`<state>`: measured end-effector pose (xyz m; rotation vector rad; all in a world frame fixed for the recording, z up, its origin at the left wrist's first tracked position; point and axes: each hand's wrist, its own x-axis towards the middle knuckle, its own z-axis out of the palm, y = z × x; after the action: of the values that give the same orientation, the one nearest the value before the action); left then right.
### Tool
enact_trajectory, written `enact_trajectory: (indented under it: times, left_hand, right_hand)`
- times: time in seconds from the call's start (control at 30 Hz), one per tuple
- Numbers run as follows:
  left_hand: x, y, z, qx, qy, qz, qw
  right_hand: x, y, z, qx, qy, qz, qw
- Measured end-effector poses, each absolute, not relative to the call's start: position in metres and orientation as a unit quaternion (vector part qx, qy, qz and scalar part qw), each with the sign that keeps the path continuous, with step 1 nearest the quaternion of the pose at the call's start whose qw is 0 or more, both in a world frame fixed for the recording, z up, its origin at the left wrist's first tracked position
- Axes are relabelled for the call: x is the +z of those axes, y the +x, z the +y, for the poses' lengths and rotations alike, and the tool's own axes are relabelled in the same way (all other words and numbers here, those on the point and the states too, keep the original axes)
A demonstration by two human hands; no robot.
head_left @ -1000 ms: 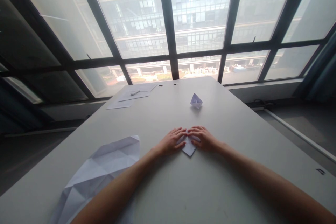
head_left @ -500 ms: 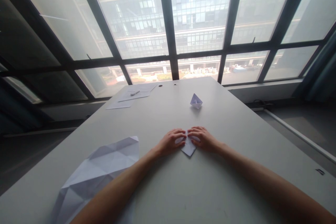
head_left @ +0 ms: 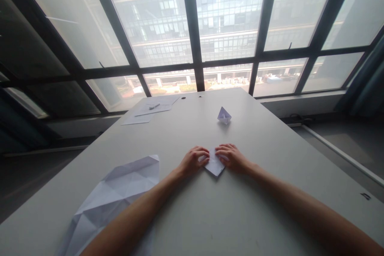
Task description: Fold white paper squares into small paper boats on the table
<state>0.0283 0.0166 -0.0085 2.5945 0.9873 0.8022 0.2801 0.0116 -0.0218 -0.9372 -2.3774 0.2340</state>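
Observation:
A small folded piece of white paper (head_left: 215,165) lies on the white table, one corner pointing toward me. My left hand (head_left: 194,159) has its curled fingers and thumb closed on the paper's left corner. On the right side, my right hand (head_left: 231,157) pinches the paper, its fingers over the upper right edge. Between the two hands the paper's middle shows; its outer corners are partly hidden under the fingers. Beyond my hands stands a folded paper boat (head_left: 224,116), touched by neither hand.
A large creased paper sheet (head_left: 120,186) lies at the left, partly under my left forearm. Flat paper sheets (head_left: 138,119) with a pen (head_left: 154,107) on them are at the table's far left. The table (head_left: 255,128) reaches toward tall windows (head_left: 228,8).
My left hand has shifted slightly left, away from the right hand. The gap between the hands is wider and more of the folded paper shows. The right hand has barely moved.

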Motion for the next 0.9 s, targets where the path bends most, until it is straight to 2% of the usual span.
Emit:
enact_trajectory:
  times: [0.27,0.9]
  left_hand:
    - [-0.0083,0.0296,0.0150,0.238,0.897,0.354,0.116]
    - [-0.0044,0.0306,0.0137,0.285,0.877,0.356,0.152]
  right_hand:
    - [-0.0289,0.2807,0.0153,0.069,-0.388,-0.868,0.304]
    - [-0.0289,0.2806,0.0158,0.081,-0.393,-0.862,0.309]
